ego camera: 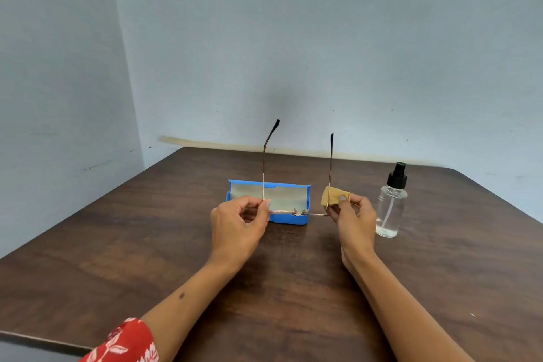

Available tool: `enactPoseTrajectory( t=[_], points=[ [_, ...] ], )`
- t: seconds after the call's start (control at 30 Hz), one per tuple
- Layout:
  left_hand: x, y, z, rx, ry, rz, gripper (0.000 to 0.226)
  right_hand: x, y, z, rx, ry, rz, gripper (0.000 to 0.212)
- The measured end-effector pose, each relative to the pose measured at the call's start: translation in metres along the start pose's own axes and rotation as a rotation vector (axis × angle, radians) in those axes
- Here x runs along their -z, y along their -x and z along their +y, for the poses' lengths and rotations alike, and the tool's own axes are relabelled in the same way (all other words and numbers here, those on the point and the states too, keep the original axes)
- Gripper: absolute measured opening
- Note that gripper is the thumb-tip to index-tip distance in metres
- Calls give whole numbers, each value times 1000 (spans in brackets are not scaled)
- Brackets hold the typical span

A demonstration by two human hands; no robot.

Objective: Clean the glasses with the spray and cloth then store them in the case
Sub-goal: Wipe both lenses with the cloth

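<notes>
Thin metal-framed glasses [293, 212] are held above the table, lenses edge-on to me, both temples pointing up with black tips. My left hand [239, 222] pinches the frame's left end at the hinge. My right hand [354, 216] pinches the right end together with a folded tan cloth [333, 197]. Right behind the glasses, a blue case [289, 219] lies open with a pale lining. To the right of my right hand stands a clear spray bottle [390, 206] with a black pump, a little liquid at its bottom.
The dark wooden table [147, 244] fits into a corner of pale blue-grey walls. Its left edge runs diagonally toward me; the right back corner is rounded. A red floral sleeve [126, 344] shows at the bottom left.
</notes>
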State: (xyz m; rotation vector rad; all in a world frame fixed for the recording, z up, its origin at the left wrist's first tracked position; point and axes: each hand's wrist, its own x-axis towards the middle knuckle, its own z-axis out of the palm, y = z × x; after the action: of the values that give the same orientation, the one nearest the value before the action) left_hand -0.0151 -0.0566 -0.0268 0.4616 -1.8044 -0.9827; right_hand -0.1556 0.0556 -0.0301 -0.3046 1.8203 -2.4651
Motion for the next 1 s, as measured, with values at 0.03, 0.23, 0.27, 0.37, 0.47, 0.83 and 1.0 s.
enactPoseTrajectory(
  t=[0.03,0.23,0.27,0.37,0.47,0.83,1.0],
  points=[
    [0,0,0,-10,-6,-4,13,-1,0,-1,-12,-24,-15,13],
    [0,1,-1,-75,-41,12,5,-1,3,-9,-83,-186,-51,35],
    [-1,1,-1,-73,-35,19,5,0,2,-9,-88,-191,-55,37],
    [-1,1,-4,-56,-20,19,6,2,2,-10,-97,-179,-78,21],
    [-1,0,-6,-42,-11,2,5,3,0,-9,-79,-158,-81,7],
    [-3,-3,-12,146,76,-89,6,6,-2,-3,112,64,-133,20],
    [-2,-5,-10,306,176,-144,14,6,-3,-1,205,144,-97,18]
  ],
)
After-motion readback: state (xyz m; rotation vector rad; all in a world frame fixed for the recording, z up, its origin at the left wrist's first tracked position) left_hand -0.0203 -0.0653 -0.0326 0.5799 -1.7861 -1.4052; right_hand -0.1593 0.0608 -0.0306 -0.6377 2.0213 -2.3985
